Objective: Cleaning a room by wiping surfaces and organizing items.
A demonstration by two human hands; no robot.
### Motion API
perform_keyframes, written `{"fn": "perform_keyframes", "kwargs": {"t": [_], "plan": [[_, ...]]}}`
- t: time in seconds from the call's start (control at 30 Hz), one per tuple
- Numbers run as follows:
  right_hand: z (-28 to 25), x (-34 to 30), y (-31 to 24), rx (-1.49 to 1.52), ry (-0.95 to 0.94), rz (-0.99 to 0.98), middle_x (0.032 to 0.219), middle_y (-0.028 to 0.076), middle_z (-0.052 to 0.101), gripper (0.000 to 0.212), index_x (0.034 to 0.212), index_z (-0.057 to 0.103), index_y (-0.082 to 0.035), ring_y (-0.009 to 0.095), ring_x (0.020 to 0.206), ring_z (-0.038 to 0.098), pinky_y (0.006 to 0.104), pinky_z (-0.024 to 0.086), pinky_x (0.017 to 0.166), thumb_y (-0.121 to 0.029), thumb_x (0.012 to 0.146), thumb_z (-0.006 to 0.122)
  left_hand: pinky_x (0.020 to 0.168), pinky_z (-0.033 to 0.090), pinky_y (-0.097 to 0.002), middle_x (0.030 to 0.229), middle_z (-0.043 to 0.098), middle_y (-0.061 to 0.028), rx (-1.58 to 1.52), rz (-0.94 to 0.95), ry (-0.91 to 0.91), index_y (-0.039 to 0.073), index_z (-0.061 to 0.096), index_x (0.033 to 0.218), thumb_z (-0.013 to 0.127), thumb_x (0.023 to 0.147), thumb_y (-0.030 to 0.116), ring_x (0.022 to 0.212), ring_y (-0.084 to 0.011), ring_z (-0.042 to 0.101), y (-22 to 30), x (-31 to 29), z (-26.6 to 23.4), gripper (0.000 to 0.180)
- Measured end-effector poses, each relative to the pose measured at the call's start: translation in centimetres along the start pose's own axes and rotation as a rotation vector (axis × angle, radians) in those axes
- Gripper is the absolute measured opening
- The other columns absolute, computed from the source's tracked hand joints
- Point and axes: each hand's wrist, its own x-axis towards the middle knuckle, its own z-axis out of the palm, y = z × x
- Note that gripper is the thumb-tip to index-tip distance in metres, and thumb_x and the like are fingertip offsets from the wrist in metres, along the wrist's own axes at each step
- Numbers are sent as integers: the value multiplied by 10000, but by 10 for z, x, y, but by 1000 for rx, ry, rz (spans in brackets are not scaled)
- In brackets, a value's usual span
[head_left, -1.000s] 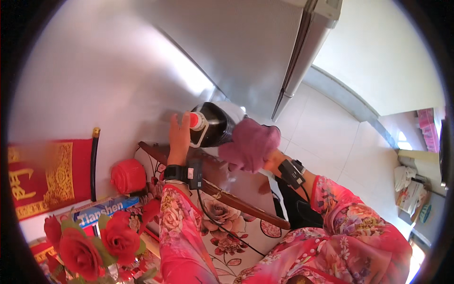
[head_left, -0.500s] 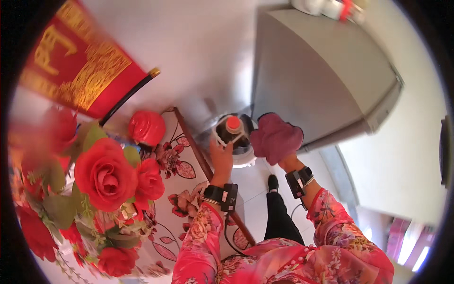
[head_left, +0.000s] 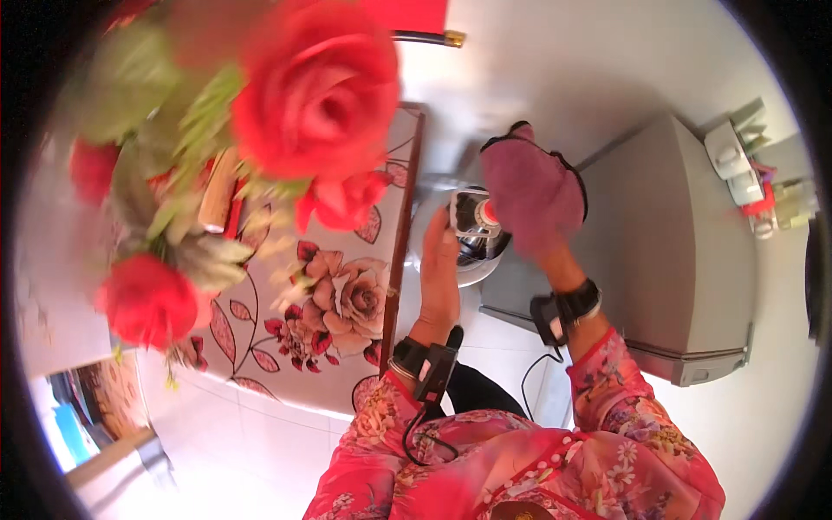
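My left hand (head_left: 440, 273) is closed at the near left side of a white squarish handle (head_left: 475, 232), its fingertips partly hidden. An orange-red cap (head_left: 490, 211) shows inside that handle, on top of a shiny dark round container (head_left: 478, 251) with a pale rim, low beside the table edge. My right hand (head_left: 555, 253) is raised just right of the cap, with a mauve cloth (head_left: 537, 191) edged in black bunched over its fingers. The cloth hides most of that hand and overlaps the cap's right side.
A table (head_left: 325, 381) with a flowered cover stands to my left, its brown edge beside the container. Large red artificial roses (head_left: 321, 91) crowd the upper left. A grey cabinet-like appliance (head_left: 659, 234) stands at right, with white containers (head_left: 732, 160) beyond it.
My view has swung left, so the roses loom larger and the table shows more. The cloth in my right hand is now higher and closer over the cap. My left hand stays at the handle.
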Motion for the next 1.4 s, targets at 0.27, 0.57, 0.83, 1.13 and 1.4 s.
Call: {"fn": "perform_keyframes", "kwargs": {"t": [0.27, 0.57, 0.83, 1.13, 1.4], "plan": [[-34, -30, -88, 84, -552, -13, 1175, 161, 583, 408, 1213, 564, -52, 258, 1100, 545, 365, 420, 943, -217, 844, 622, 1057, 315, -333, 1331, 478, -76, -1135, -228, -343, 47, 410, 1358, 329, 1008, 339, 1208, -185, 453, -11, -49, -44, 463], [35, 18, 54, -429, -470, -3, 1184, 191, 565, 402, 1152, 550, -49, 394, 1077, 521, 460, 415, 918, -362, 905, 494, 1048, 325, -321, 1333, 480, -90, -1058, -99, 1, 36, 426, 1342, 385, 984, 278, 1219, -206, 449, -81, -116, -47, 434], [71, 36, 97, -187, -651, -173, 1150, 207, 579, 462, 1313, 423, -1, 372, 1053, 547, 402, 407, 937, -283, 947, 437, 1040, 334, -311, 1335, 482, -103, -1014, 181, 115, 26, 440, 1329, 435, 963, 224, 1229, -225, 444, -161, -22, -33, 416], [85, 30, 120, 59, -508, -138, 1156, 258, 568, 488, 1369, 347, -2, 373, 1090, 551, 400, 416, 955, -170, 918, 427, 1053, 322, -388, 1363, 448, -131, -17, 499, 229, 11, 367, 1364, 548, 883, 265, 1259, -316, 412, -201, 75, 6, 574], [79, 27, 102, 197, -516, -126, 1223, 147, 559, 460, 1385, 384, -26, 205, 1135, 530, 299, 387, 990, -68, 929, 418, 929, 436, -350, 1142, 592, -157, -69, 267, -21, 10, 523, 1223, 503, 864, 135, 1040, -272, 578, -128, 87, -43, 380]]}}
